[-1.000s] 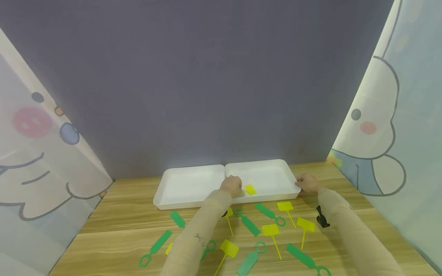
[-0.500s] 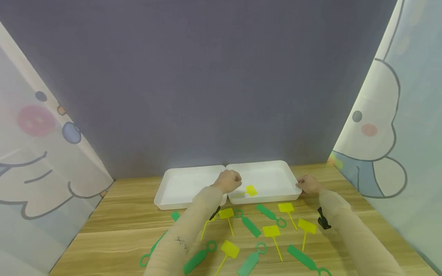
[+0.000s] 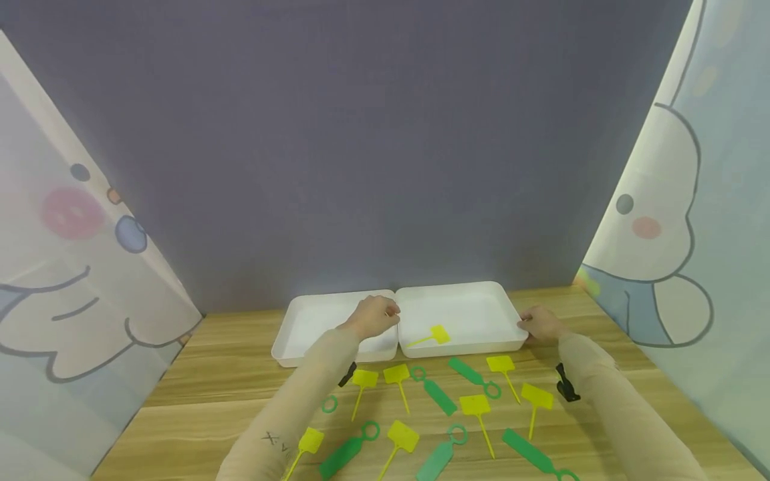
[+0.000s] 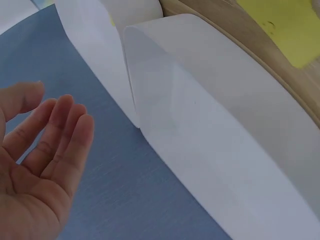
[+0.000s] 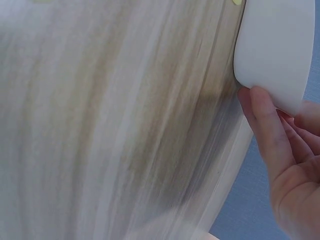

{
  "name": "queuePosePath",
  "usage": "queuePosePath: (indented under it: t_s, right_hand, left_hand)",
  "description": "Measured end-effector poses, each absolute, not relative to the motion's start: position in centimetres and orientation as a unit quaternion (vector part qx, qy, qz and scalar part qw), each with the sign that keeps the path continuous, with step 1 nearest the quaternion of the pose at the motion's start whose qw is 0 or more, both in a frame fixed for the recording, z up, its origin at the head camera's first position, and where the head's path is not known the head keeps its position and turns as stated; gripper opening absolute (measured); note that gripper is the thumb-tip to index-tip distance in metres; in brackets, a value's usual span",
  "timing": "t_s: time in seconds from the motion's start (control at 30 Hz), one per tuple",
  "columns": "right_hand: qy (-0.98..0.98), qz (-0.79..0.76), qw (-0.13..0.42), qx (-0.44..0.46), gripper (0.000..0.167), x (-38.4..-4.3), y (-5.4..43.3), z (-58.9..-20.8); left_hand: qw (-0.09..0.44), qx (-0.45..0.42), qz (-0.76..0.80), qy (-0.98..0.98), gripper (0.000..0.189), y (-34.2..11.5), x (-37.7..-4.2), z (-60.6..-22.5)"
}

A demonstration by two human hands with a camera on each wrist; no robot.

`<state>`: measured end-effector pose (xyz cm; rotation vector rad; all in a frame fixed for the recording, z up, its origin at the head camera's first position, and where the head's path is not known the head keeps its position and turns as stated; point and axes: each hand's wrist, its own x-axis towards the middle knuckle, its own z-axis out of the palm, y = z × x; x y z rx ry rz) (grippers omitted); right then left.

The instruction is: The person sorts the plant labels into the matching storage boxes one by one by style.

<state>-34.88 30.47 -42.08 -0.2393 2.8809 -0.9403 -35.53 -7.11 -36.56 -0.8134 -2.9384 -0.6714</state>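
Note:
My left hand [image 3: 374, 316] is over the right part of the left white tray [image 3: 309, 324]. Its fingers [image 4: 75, 145] are loosely bent and hold nothing in the left wrist view. A yellow T-shaped plant label [image 3: 440, 334] lies in the right white tray [image 3: 463, 304], near its front left corner. At that tray's front right corner, my right hand [image 3: 539, 324] pinches the wall; the right wrist view shows fingers [image 5: 267, 117] along the outside and the thumb at the rim.
Several yellow plant labels [image 3: 475, 405] and several green tags with ring ends [image 3: 441, 397] lie scattered on the wooden table [image 3: 198, 394] before the trays. A dark grey panel [image 3: 385, 147] stands behind, with printed cartoon curtains [image 3: 650, 200] at both sides.
My left hand has moved left from the right tray to over the left one, leaving the yellow plant label lying in the right tray. The right hand stays at the tray corner.

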Motion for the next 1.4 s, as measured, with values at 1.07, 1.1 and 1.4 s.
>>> queuePosePath:
  t_s: [1.07, 1.1, 1.4]
  right_hand:
    - [0.932, -0.347, 0.05, -0.091, 0.023, -34.6, 31.0, -42.5]
    - [0.932, -0.346, 0.049, -0.092, 0.023, -34.6, 30.9, -42.4]
    - [0.939, -0.325, 0.054, -0.094, 0.024, -34.9, 31.1, -42.4]
  left_hand:
    - [-0.013, -0.273, -0.2, -0.941, 0.018, -16.1, -26.5, -37.5]
    - [-0.017, -0.275, -0.204, -0.939, 0.019, -16.2, -26.3, -37.9]
    - [-0.039, -0.262, -0.189, -0.946, 0.02, -16.0, -24.1, -40.3]
